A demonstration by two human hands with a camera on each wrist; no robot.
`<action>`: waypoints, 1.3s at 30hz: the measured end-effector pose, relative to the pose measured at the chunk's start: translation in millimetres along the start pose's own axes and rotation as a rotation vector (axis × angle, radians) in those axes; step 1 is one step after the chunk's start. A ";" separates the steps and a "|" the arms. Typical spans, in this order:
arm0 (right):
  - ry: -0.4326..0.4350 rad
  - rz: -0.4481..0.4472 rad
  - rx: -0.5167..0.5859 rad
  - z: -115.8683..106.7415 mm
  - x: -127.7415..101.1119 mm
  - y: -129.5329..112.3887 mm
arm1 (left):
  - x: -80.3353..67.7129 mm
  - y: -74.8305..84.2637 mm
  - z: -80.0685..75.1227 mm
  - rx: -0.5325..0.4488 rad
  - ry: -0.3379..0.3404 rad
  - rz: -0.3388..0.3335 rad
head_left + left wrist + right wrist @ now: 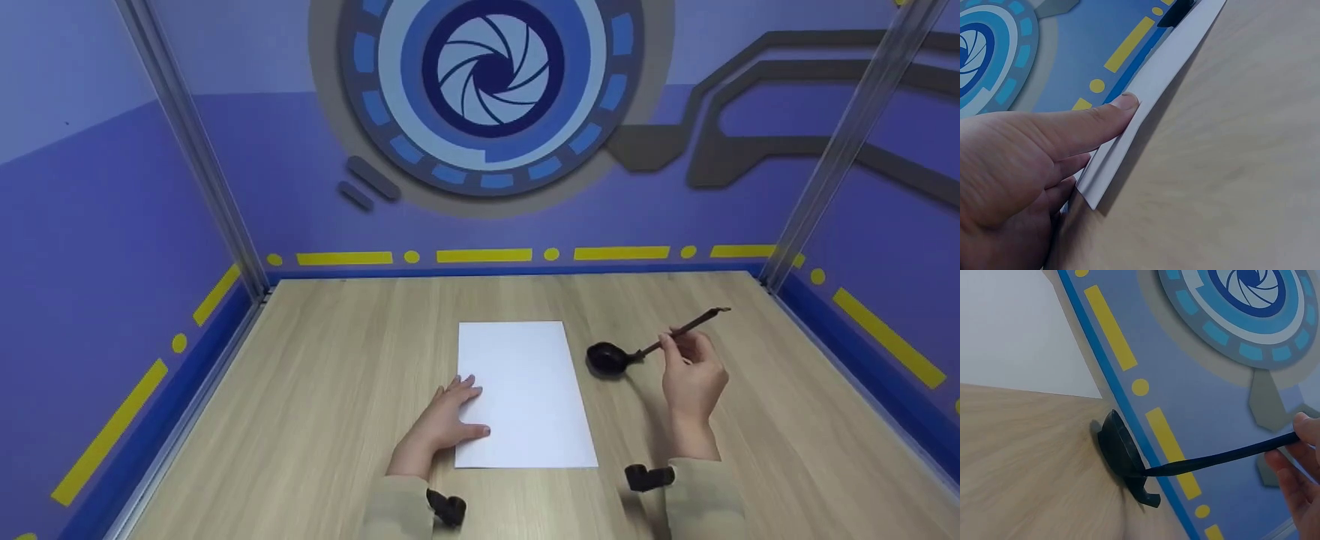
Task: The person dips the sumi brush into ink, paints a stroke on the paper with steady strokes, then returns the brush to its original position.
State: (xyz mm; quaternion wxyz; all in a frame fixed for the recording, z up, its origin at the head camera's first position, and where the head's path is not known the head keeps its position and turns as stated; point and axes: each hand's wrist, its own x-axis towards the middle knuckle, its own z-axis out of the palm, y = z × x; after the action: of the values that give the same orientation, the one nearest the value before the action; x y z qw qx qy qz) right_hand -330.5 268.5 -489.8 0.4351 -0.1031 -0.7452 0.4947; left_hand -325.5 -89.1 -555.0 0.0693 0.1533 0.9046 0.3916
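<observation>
A slim dark calligraphy brush (681,332) is leaning at a slant, its upper end pointing toward two o'clock and its tip dipping into a small round black ink dish (607,358). The right hand (691,379) is pinching the brush shaft partway along, fingers curled round it, with the wrist raised off the wood. In the right wrist view the brush (1224,460) is running from the fingertips (1304,429) at the right edge down into the ink dish (1119,451), meeting the dish at its inner face; the dish is sitting flat on the tabletop.

At nine o'clock from the dish, just beside it yet not touching, a white sheet of paper (525,390) is lying lengthwise on the wooden table (315,390). The left hand (448,416) is resting at the sheet's near left part, at about seven o'clock from the paper's middle, fingers straight and spread, pressing flat. The left wrist view is showing the thumb (1100,118) lying across the paper's edge (1129,140), with the other fingers tucked beneath it against the sheet; the near corner of the sheet is lifting slightly off the wood.

Beyond the table, at twelve o'clock, a blue wall is carrying a large circular shutter-like graphic (491,71) and a row of yellow dashes and dots (484,256). Metal frame posts (191,142) are standing at the table's far corners.
</observation>
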 end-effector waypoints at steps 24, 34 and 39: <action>0.035 0.022 0.207 -8.4 -0.7 -22.3 | -0.5 -0.3 0.8 -0.003 0.018 0.001; 0.024 0.096 0.256 -10.1 -0.6 -23.3 | -1.2 1.0 1.5 0.000 0.019 -0.010; 0.042 0.115 0.238 -4.8 4.0 -4.0 | -0.8 1.5 0.9 0.002 0.019 -0.029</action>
State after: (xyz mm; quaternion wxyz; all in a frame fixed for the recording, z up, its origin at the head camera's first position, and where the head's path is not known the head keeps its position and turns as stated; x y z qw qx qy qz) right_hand -328.2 272.0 -483.7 0.4306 -0.1036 -0.6650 0.6014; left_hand -324.2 -87.7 -554.6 0.0661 0.1363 0.9078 0.3912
